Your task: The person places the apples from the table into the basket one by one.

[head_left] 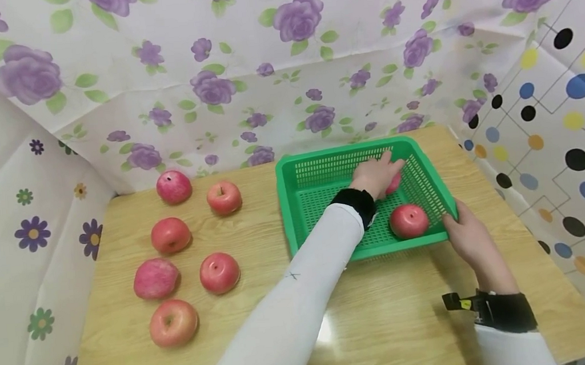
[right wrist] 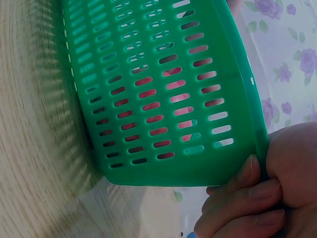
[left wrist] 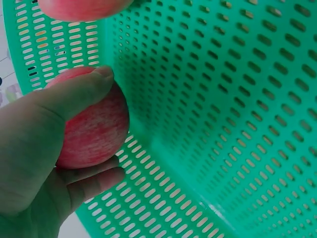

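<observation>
My left hand (head_left: 374, 177) reaches into a green plastic basket (head_left: 285, 206) and holds a red apple (head_left: 394, 183) by its far right corner. In the left wrist view, the thumb lies over this apple (left wrist: 96, 131) and fingers come round beneath it. A second red apple (head_left: 409, 221) rests in the basket near the front right corner, apart from that hand. My right hand (head_left: 472, 243) grips the basket's rim at the front right corner. In the right wrist view, its curled fingers (right wrist: 242, 208) are at the rim, and red shows through the slots.
Several apples stand loose on the left of the wooden table (head_left: 386, 324), among them a darker one (head_left: 174, 186), a round one (head_left: 219, 273) and a paler one (head_left: 173, 323). Flowered sheeting (head_left: 244, 94) hangs behind, and dotted sheeting (head_left: 566, 126) borders the right side.
</observation>
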`<state>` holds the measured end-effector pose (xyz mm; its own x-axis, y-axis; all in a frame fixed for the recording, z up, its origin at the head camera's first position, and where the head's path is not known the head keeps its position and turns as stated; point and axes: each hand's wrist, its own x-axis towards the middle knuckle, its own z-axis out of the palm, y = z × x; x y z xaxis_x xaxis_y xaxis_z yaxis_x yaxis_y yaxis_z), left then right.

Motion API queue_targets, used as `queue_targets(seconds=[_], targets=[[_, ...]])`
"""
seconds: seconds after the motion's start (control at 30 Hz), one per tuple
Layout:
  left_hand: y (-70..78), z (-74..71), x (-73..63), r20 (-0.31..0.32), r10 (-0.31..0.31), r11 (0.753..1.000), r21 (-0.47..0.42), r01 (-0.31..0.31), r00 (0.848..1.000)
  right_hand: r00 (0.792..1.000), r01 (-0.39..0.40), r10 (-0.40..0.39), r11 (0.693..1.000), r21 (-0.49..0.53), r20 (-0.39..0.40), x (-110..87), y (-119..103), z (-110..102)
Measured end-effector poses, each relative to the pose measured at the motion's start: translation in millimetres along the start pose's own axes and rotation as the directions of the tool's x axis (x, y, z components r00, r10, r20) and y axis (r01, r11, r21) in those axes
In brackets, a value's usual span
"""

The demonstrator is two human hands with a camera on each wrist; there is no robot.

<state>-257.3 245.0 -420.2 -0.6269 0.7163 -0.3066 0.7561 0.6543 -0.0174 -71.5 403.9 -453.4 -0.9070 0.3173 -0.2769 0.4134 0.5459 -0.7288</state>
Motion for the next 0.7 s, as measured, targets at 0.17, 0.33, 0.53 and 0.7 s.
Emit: queue_targets(seconds=[0.17, 0.33, 0.53, 0.7], targets=[[-5.9, 7.0, 3.0, -0.016, 0.018, 0.997, 0.071, -0.017, 1.0, 1.0, -0.005, 0.005, 1.0, 0.006, 0.003, 0.6, 1, 1], [-10.0, 12.9, 5.4, -0.023, 0.033, 0.992, 0.123, -0.03, 0.999, 1.0, -0.003, 0.003, 1.0, 0.008, 0.001, -0.2, -2, 2], [-4.8, 20.9, 6.8, -0.06, 0.047, 0.997, 0.065, -0.043, 0.997, 1.0, -0.006, 0.006, 1.0, 0.005, -0.005, -1.9, -3, 1], [2.0, 23.5, 9.8, -0.09, 0.069, 0.992, 0.111, -0.059, 0.994, 1.0, -0.013, 0.013, 1.0, 0.009, -0.004, -2.7, -4, 0]])
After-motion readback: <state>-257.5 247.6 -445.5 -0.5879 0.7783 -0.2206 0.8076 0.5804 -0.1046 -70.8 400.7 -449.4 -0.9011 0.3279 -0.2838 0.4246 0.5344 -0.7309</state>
